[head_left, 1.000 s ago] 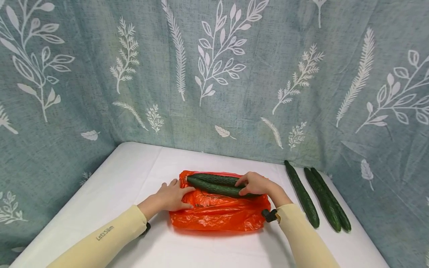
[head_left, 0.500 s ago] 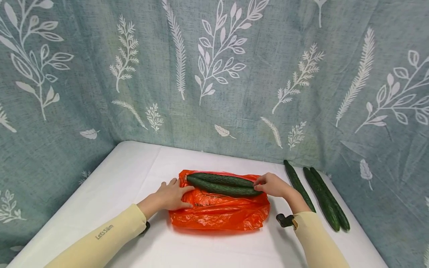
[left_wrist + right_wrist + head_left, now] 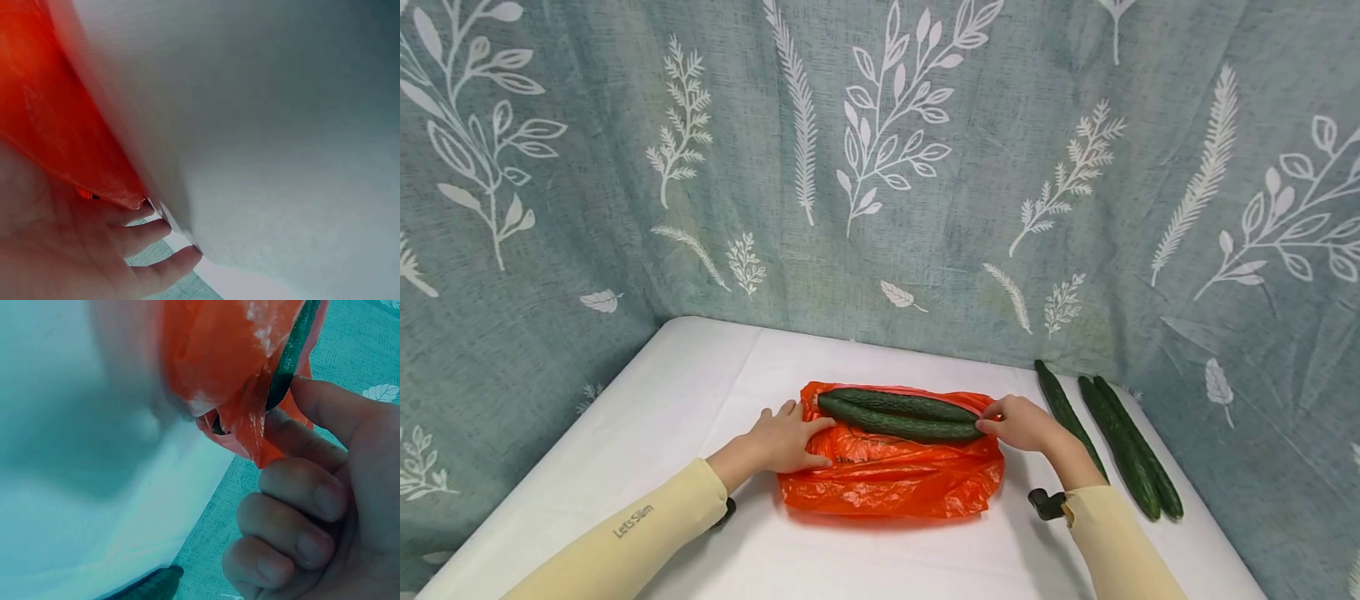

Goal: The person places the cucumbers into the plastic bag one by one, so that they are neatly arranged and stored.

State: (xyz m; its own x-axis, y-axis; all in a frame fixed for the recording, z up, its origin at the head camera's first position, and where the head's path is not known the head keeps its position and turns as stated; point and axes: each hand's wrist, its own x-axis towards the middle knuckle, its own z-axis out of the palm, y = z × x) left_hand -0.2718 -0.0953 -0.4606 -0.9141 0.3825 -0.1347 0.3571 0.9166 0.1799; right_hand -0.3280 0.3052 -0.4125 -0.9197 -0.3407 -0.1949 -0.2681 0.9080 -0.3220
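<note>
A red-orange plastic bag (image 3: 887,483) lies on the white table, with two dark green cucumbers (image 3: 898,421) side by side at its opening. My left hand (image 3: 778,437) rests spread on the bag's left end. In the left wrist view its fingers (image 3: 165,269) are extended along the table, beside the red plastic. At the other end, my right hand (image 3: 1018,423) pinches the tip of the nearer cucumber. Seen from the right wrist, the thumb and forefinger meet at the cucumber end (image 3: 281,387), inside the bag's edge, while the other fingers (image 3: 287,519) are curled.
Three more cucumbers lie to the right of the bag: one (image 3: 1060,400) partly behind the right forearm, and a touching pair (image 3: 1127,450) farther right. A leaf-patterned blue-green curtain (image 3: 850,275) borders the white table (image 3: 715,375) at the back and sides.
My right hand has slid rightward along the cucumbers, from their upper surfaces to the right tip, uncovering more of them. The left hand stays in place on the bag.
</note>
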